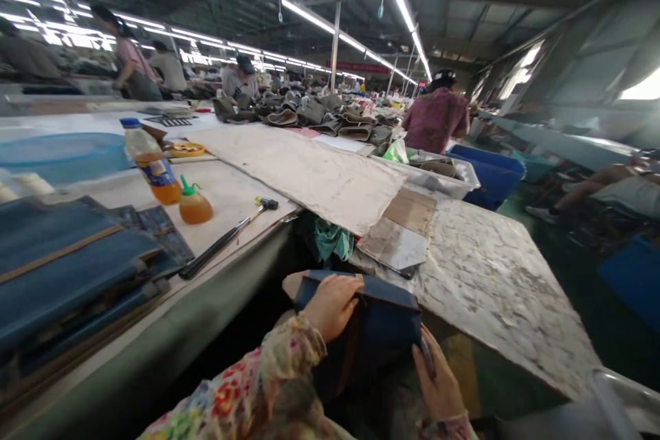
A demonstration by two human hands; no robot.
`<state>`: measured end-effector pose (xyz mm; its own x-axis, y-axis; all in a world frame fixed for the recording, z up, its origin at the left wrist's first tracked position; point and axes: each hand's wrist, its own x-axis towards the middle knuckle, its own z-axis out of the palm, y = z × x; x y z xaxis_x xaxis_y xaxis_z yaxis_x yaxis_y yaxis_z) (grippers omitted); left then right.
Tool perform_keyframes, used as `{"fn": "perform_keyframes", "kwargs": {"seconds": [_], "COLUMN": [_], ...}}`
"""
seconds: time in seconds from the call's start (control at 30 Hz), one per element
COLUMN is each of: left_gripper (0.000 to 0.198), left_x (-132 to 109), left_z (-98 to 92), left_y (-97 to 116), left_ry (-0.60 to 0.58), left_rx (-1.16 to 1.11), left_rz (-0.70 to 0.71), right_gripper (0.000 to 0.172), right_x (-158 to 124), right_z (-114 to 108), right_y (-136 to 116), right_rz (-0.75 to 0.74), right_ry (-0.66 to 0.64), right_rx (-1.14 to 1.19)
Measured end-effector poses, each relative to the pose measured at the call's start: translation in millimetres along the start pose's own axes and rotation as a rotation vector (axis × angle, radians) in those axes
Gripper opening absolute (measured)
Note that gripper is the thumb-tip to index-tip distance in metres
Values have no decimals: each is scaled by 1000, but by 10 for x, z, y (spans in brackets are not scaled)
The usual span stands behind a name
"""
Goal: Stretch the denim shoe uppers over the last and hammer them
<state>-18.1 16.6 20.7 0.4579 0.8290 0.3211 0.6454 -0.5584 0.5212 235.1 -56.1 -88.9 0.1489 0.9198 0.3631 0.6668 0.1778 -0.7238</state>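
Observation:
A dark blue, bag-like fabric piece [389,316] with a brown strip down its front is at the lower middle, below the table edges. My left hand [335,306] lies over its top edge, fingers curled round it near the strip. At its right end, my right hand [438,375] grips the side, thumb towards me. A small dark object [427,357] shows between the fingers of that hand; its kind is not clear. The underside of the blue piece is lost in shadow.
On the left table lie a stack of blue pieces [77,254], a hammer [221,244], a green-tipped squeeze bottle [196,205], a drink bottle [152,161] and a blue basin [67,155]. A marbled board [495,282] extends right. Another person [437,113] sits beyond a white bin [454,175].

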Motion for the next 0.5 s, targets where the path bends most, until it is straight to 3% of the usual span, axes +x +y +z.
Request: {"fn": "perform_keyframes", "kwargs": {"seconds": [0.1, 0.23, 0.5], "left_gripper": [38, 41, 42], "left_x": [60, 30, 0], "left_z": [357, 646, 655], "left_y": [152, 115, 114], "left_ry": [-59, -15, 33], "left_rx": [61, 151, 221], "left_rz": [111, 174, 162], "right_gripper": [41, 41, 42], "right_x": [-1, -27, -61], "right_z": [-37, -50, 26], "right_y": [-10, 3, 17], "right_rz": [-62, -98, -79], "right_ry": [-16, -17, 43], "right_rx": [5, 8, 26]}}
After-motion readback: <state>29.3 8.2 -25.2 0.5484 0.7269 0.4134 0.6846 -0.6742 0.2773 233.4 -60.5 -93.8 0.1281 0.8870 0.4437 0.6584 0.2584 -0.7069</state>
